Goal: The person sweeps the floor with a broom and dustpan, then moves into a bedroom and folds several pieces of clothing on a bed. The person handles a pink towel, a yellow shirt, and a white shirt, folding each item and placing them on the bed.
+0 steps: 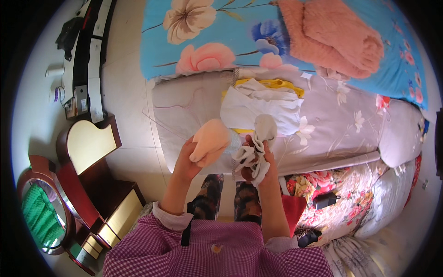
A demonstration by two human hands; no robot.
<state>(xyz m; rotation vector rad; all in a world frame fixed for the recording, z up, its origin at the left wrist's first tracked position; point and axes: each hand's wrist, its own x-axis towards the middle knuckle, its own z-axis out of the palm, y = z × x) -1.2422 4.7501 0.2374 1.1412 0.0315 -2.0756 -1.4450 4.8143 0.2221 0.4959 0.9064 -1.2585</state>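
Observation:
My left hand [184, 160] grips a peach-coloured soft cloth bundle [213, 142], perhaps rolled socks, by its near-left side. In my right hand [269, 162] are crumpled whitish-grey socks [265, 127]; one rounded end points up and dark patches show among the folds. Both hands are raised at the near side of a bed with a pale mauve floral sheet [332, 135]. Beyond them lies a pile of white and yellow folded clothes [263, 105]. A pale blue-grey cloth [235, 142] shows partly behind the peach bundle. Left of the pile is a thin pink hanger [169, 107].
A blue floral bedspread [238, 31] carries a folded pink fluffy blanket [342, 38] at the far side. A dressing table with an oval mirror [43, 214] stands at left. Near right, a dark box-like object [325, 200] rests on red floral bedding [356, 197].

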